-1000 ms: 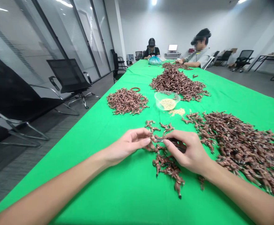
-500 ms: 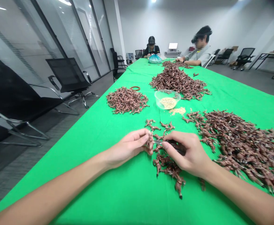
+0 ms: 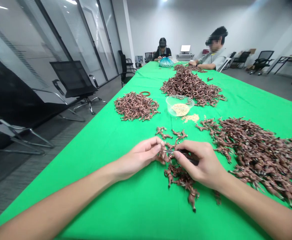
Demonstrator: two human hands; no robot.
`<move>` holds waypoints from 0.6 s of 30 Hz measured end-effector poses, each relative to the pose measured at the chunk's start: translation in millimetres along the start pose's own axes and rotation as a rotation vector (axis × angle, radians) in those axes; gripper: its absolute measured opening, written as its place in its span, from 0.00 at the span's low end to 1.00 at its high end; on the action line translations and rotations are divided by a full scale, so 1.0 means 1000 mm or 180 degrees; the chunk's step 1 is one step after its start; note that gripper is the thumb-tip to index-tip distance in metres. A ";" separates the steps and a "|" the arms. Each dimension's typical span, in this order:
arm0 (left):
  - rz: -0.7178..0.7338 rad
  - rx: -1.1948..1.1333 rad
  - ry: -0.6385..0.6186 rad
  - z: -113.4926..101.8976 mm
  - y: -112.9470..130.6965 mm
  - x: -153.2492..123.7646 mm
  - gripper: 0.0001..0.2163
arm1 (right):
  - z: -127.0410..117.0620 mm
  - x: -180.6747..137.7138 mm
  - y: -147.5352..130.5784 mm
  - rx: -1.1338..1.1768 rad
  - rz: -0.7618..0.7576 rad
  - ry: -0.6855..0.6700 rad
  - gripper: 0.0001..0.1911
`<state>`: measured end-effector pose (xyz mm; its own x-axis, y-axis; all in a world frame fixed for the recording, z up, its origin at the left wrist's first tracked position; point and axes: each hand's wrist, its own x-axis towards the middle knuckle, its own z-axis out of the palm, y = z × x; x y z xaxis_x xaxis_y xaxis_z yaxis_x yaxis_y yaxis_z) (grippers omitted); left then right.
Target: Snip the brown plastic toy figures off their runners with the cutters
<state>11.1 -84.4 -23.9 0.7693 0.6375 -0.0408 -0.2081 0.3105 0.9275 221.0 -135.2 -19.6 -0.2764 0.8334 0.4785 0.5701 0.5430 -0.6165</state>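
Brown plastic figurine (image 3: 161,152) pinched between two hands just above the green tablecloth (image 3: 126,140).
The left hand (image 3: 141,156) had thumb and forefinger closed on the small animal-shaped figurine, held at the near middle of the table, right by a loose cluster of figurines (image 3: 181,178). The right hand (image 3: 203,163) was curled tight round a thin dark tool (image 3: 186,154), whose metal tip met the figurine. The piece looked light and stiff, with thin legs likely to snag on its neighbours or bend, so the body, where the fingers sat, seemed the surest hold. A large heap (image 3: 261,156) lay to the right, a smaller heap (image 3: 136,106) to the left, and a clear bowl (image 3: 171,108) of pale grains stood beyond.
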 end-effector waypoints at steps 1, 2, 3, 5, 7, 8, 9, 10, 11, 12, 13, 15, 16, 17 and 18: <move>-0.0014 0.0011 0.0011 0.000 0.000 0.000 0.05 | 0.000 0.000 0.000 -0.0001 0.0005 -0.0007 0.08; -0.0025 0.0024 0.0028 0.000 0.001 0.000 0.05 | 0.000 0.000 0.000 -0.0002 0.0006 -0.0019 0.08; -0.0029 0.0036 0.0047 0.001 0.001 0.000 0.06 | 0.000 0.000 0.000 -0.0007 0.0005 -0.0033 0.08; -0.0019 0.0046 0.0067 0.001 0.001 0.000 0.06 | 0.000 -0.001 0.000 -0.0015 -0.0011 -0.0055 0.09; -0.0010 0.0037 0.0059 0.001 0.002 0.000 0.07 | 0.000 -0.001 0.000 -0.0030 -0.0045 -0.0058 0.09; -0.0008 0.0033 0.0053 0.001 0.002 0.000 0.07 | 0.000 -0.001 0.000 -0.0037 -0.0061 -0.0058 0.09; -0.0010 0.0031 0.0049 0.001 0.001 0.000 0.07 | 0.000 -0.001 0.000 -0.0045 -0.0074 -0.0059 0.09; -0.0016 0.0029 0.0049 0.001 0.001 0.000 0.06 | 0.000 -0.001 -0.001 -0.0052 -0.0085 -0.0062 0.09; -0.0021 0.0031 0.0054 0.001 0.001 0.000 0.06 | 0.000 -0.001 -0.001 -0.0060 -0.0093 -0.0065 0.09; -0.0025 0.0038 0.0057 0.001 0.001 0.000 0.06 | 0.000 -0.001 -0.001 -0.0064 -0.0102 -0.0072 0.09; -0.0033 0.0052 0.0054 0.000 0.001 0.000 0.06 | 0.000 -0.001 -0.001 -0.0072 -0.0111 -0.0076 0.08; -0.0051 0.0093 0.0055 -0.001 0.001 0.000 0.06 | -0.001 -0.002 -0.001 -0.0108 -0.0131 -0.0075 0.08; -0.0057 0.0113 0.0063 -0.001 0.000 0.000 0.06 | -0.001 -0.002 -0.001 -0.0132 -0.0141 -0.0068 0.08; -0.0061 0.0131 0.0074 -0.002 0.000 0.000 0.06 | -0.001 -0.002 -0.001 -0.0159 -0.0150 -0.0060 0.08; -0.0066 0.0143 0.0090 -0.002 0.000 0.000 0.06 | -0.001 -0.001 -0.001 -0.0184 -0.0160 -0.0048 0.09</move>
<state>10.2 -82.9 -24.6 0.7556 0.6513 -0.0700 -0.1645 0.2921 0.9422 221.6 -136.8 -19.4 -0.3173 0.8069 0.4983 0.5989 0.5779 -0.5544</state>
